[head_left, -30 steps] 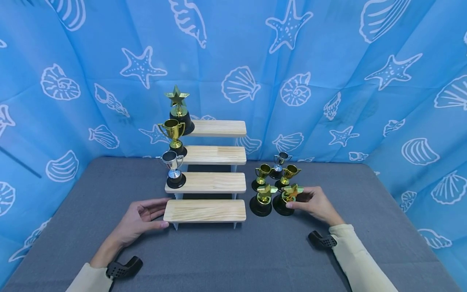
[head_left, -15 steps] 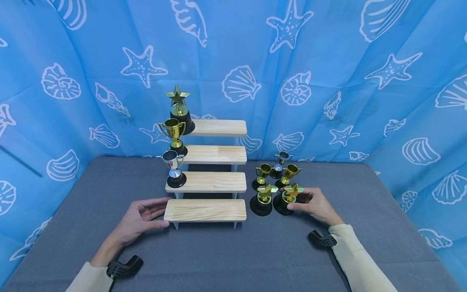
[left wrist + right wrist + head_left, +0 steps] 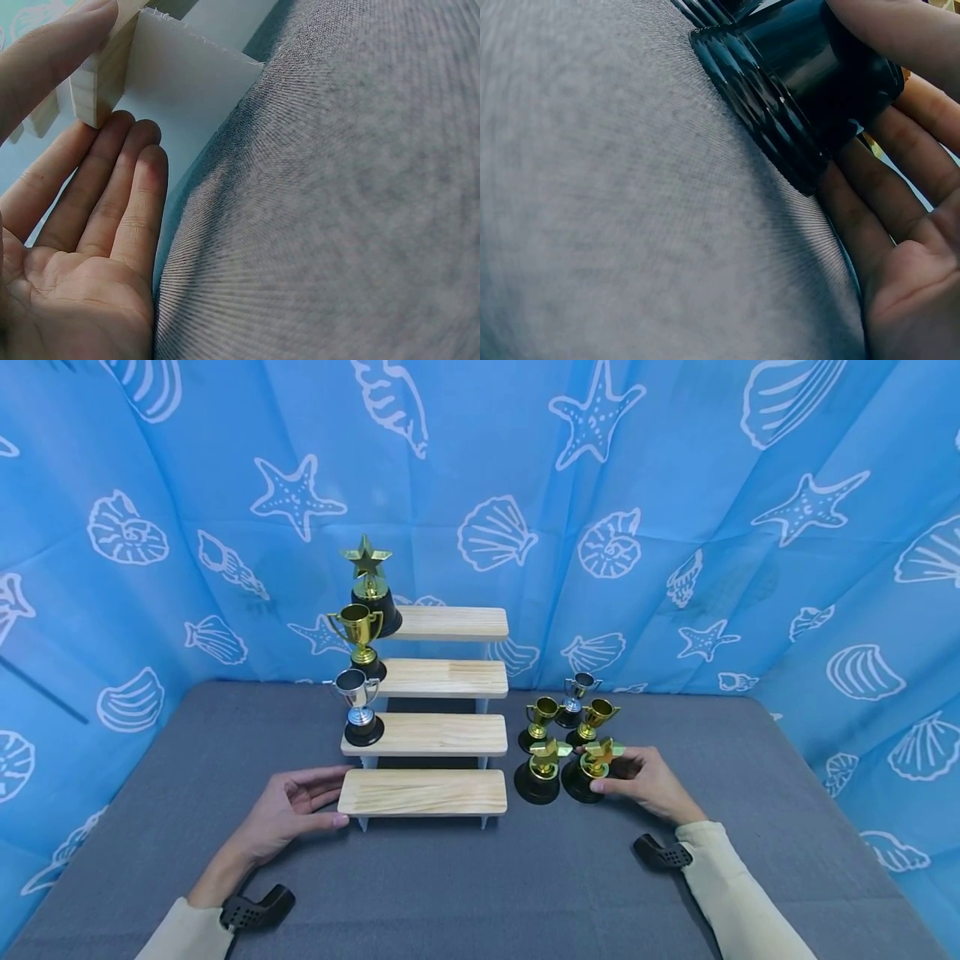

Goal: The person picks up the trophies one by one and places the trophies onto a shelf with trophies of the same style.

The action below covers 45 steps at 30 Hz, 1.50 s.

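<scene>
Head view: hands (image 3: 281, 814) hold shelf (image 3: 422, 793) edge, trophy (image 3: 592, 768); open cloth (image 3: 510, 885) between.

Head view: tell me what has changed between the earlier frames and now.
Nothing visibly moved, and nothing was taken hold of or let go. The right hand still grips the front-right star trophy; the left hand still holds the left end of the bottom step. The top star trophy, large gold cup and front silver cup stay put.

Rightmost gold star trophy (image 3: 592, 770), black-based, stands seemingly upright, right of the pale wooden four-step rack (image 3: 422, 792).
</scene>
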Each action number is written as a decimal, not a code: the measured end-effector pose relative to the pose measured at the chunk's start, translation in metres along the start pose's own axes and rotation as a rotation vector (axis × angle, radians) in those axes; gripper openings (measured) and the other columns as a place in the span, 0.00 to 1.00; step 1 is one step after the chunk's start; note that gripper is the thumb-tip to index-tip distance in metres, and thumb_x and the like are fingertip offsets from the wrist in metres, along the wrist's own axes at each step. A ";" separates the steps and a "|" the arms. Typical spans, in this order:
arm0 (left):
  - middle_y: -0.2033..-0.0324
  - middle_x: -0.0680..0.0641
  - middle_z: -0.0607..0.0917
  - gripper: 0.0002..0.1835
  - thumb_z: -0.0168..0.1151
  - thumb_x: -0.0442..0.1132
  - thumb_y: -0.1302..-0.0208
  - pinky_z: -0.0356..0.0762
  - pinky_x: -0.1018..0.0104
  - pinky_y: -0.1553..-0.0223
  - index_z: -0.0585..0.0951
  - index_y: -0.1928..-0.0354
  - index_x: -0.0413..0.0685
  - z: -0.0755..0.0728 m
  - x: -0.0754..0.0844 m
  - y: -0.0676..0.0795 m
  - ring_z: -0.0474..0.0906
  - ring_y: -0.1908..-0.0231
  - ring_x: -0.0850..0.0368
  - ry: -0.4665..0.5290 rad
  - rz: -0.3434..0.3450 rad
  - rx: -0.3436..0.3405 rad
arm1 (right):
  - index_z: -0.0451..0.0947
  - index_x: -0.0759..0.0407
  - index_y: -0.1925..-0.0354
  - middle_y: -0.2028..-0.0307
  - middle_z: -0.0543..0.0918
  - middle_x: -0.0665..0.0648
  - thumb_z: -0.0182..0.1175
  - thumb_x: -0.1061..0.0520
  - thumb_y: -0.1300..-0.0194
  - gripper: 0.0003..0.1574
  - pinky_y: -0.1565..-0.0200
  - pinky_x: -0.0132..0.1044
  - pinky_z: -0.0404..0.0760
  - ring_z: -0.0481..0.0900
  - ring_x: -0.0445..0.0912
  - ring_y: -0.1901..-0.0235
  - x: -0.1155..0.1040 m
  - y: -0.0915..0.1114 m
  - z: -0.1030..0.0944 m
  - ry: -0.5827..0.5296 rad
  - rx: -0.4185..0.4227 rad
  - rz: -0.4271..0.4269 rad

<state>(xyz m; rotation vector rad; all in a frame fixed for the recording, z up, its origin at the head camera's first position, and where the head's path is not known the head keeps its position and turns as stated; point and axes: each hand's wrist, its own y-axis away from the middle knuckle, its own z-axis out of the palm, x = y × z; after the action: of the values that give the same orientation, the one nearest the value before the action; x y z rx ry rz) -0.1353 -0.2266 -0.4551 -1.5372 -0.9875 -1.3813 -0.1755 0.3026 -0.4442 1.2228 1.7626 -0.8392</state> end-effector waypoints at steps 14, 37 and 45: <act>0.37 0.20 0.70 0.39 0.73 0.22 0.46 0.79 0.66 0.40 0.66 0.33 0.19 0.001 -0.002 -0.001 0.80 0.44 0.62 -0.002 -0.006 0.000 | 0.83 0.74 0.52 0.60 0.87 0.64 0.75 0.64 0.42 0.21 0.65 0.32 0.86 0.83 0.42 0.65 -0.004 0.002 -0.001 0.018 0.024 0.032; 0.37 0.20 0.70 0.39 0.72 0.21 0.46 0.79 0.65 0.40 0.65 0.33 0.19 0.001 -0.003 -0.002 0.80 0.43 0.62 0.012 0.007 -0.007 | 0.80 0.75 0.45 0.47 0.86 0.62 0.73 0.69 0.42 0.27 0.43 0.29 0.82 0.83 0.40 0.48 -0.039 0.005 -0.020 -0.052 0.039 -0.113; 0.37 0.21 0.70 0.39 0.73 0.22 0.46 0.79 0.66 0.40 0.66 0.33 0.20 0.000 -0.001 -0.002 0.80 0.43 0.63 -0.006 -0.006 0.001 | 0.78 0.75 0.43 0.44 0.82 0.70 0.73 0.69 0.42 0.28 0.43 0.30 0.82 0.82 0.40 0.45 -0.055 0.004 -0.024 -0.045 0.062 -0.144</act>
<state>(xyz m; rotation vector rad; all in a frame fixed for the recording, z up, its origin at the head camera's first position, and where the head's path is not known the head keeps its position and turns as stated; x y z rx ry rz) -0.1373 -0.2258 -0.4554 -1.5390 -0.9972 -1.3813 -0.1663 0.3020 -0.3848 1.1171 1.8161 -1.0037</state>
